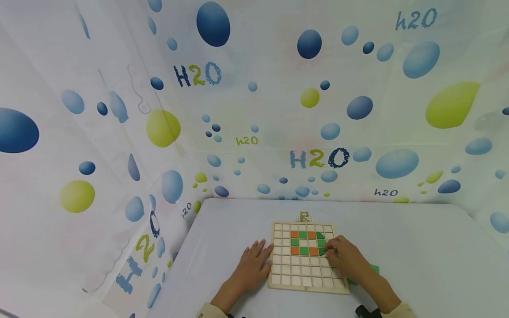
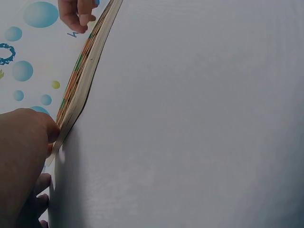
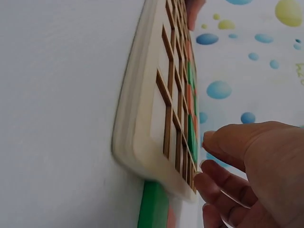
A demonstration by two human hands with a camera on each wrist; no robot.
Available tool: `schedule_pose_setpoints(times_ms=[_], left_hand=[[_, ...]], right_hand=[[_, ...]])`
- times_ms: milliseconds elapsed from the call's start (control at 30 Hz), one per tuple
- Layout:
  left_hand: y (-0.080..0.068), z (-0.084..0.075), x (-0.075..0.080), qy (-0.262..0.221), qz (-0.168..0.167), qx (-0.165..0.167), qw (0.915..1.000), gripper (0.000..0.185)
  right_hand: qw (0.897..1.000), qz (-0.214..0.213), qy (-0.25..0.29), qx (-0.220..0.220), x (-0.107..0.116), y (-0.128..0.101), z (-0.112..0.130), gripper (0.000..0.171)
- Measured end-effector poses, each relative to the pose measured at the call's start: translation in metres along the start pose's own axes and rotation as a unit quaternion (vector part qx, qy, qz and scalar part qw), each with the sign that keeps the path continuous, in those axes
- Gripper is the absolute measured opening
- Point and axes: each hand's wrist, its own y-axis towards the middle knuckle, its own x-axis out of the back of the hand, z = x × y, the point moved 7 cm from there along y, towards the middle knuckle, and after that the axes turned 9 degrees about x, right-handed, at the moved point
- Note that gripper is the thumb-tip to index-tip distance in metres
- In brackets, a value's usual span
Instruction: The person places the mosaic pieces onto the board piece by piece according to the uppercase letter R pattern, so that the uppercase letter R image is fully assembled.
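Note:
A wooden grid board (image 1: 302, 274) lies flat on the white table (image 1: 417, 256). Orange and green tiles (image 1: 304, 251) form a square ring in its upper middle cells. My left hand (image 1: 254, 264) lies flat on the table, fingers spread, touching the board's left edge (image 2: 83, 80). My right hand (image 1: 338, 254) hovers over the board's right side, with its loosely curled fingertips at the green tile on the ring's lower right corner. In the right wrist view the thumb and fingers (image 3: 209, 161) are apart just off the board (image 3: 156, 109), with nothing visible between them.
Loose green pieces (image 1: 374, 268) lie on the table just right of the board, partly under my right wrist, and show below the board's corner (image 3: 154, 206). A small patterned card (image 1: 304, 216) stands behind the board. Bubble-print curtains close in the table at the back and left.

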Motion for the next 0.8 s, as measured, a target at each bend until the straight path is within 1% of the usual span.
schedule_pose_setpoints(times_ms=[100,233,433,500,633,700,800], left_hand=[[0.001,0.0,-0.001,0.001,0.0,0.0,1.0,0.053],[0.001,0.001,-0.001,-0.004,0.0,0.0,1.0,0.053],[0.001,0.001,0.001,-0.006,0.0,0.0,1.0,0.052],[0.0,0.001,0.002,-0.008,0.0,0.0,1.0,0.052],[0.0,0.0,0.003,-0.011,0.003,0.0,0.9999,0.052],[0.0,0.0,0.003,-0.012,0.004,0.0,0.9999,0.052],[0.0,-0.001,0.002,-0.011,0.005,-0.001,0.9999,0.052]], right_hand=[[1.0,0.011,0.006,-0.024,0.008,-0.009,-0.009,0.011],[0.997,0.026,0.002,-0.067,0.021,-0.027,-0.029,0.02],[0.994,0.038,-0.016,-0.106,0.047,-0.054,-0.057,0.035],[0.992,0.046,-0.018,-0.119,0.054,-0.06,-0.065,0.037],[0.991,0.057,-0.005,-0.118,0.059,-0.069,-0.072,0.037],[0.992,0.052,-0.004,-0.116,0.061,-0.07,-0.073,0.033],[0.992,0.046,-0.003,-0.121,0.062,-0.07,-0.077,0.034]])
